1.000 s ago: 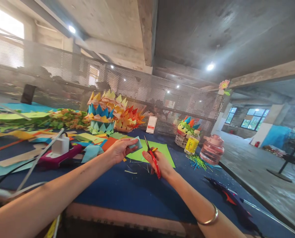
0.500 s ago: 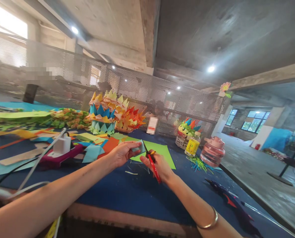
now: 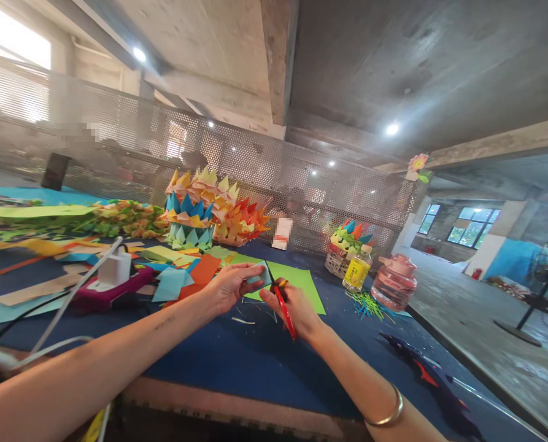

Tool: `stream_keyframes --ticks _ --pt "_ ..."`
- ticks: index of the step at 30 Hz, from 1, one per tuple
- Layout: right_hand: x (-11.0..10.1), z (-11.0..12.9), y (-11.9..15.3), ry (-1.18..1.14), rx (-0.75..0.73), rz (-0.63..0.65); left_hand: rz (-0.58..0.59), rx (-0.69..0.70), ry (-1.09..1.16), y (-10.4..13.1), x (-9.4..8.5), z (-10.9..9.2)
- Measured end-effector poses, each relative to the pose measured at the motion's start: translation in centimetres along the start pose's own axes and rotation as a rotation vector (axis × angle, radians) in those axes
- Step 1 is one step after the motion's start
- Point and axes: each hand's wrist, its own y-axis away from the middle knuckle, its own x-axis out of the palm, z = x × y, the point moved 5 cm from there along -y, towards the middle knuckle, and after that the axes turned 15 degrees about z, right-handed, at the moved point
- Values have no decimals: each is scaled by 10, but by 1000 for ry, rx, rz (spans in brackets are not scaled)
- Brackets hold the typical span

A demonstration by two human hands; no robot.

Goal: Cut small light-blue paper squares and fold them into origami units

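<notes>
Between the fingers and thumb of my left hand (image 3: 231,286) is a small piece of light blue paper (image 3: 263,277). My right hand (image 3: 299,307) grips red-handled scissors (image 3: 285,312), their dark blades pointing up and left at the paper's right edge. Whether the blades are cutting into it I cannot tell. Both hands are above the dark blue table top (image 3: 237,362). A bright green sheet (image 3: 308,290) lies behind and beneath them, with a few thin paper slivers (image 3: 243,321) close by.
Left are a magenta power strip (image 3: 101,294) with a white plug and cables, and coloured paper scraps (image 3: 172,283). Folded-paper crowns (image 3: 191,215) stand behind. On the right are a yellow-labelled bottle (image 3: 357,271), a pink water bottle (image 3: 394,282), thin paper strips (image 3: 370,305) and a glue gun (image 3: 428,371).
Almost nothing differs. Both hands stay in place with the paper and scissors, apart from a very slight shift of the right hand.
</notes>
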Motion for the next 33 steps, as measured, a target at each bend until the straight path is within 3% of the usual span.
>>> stream_keyframes --ticks 33 --pt "2 -2 2 113 -42 -43 0 -43 -26 0 -3 3"
